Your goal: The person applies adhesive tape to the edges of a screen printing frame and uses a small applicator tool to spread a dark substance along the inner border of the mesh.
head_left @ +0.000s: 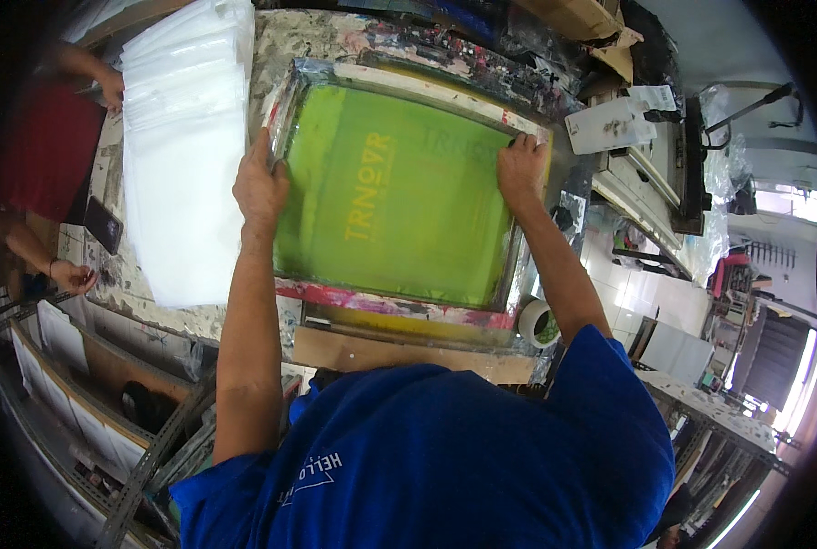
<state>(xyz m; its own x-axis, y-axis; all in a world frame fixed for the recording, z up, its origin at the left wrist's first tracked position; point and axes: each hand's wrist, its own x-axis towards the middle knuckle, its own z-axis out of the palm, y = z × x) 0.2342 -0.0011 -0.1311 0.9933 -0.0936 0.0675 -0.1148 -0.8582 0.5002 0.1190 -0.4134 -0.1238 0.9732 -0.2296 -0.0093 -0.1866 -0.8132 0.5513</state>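
Observation:
A silk-screen frame (395, 304) lies in front of me, its wooden rim stained with pink and white paint. Green mesh (436, 206) fills it, with yellowish lettering across the middle. My left hand (260, 190) is closed around the frame's left side, with the thumb on the inner edge. At the upper right corner, my right hand (524, 170) has its fingers curled over the rim. What lies beneath the mesh is mostly hidden.
White plastic-wrapped sheets (184, 183) are piled left of the frame. Beyond them a person in red has one hand (112, 88) at the sheets and another hand (72, 276) lower down. A white pot (538, 324) stands by the frame's lower right corner. Shelving (107, 403) is at lower left.

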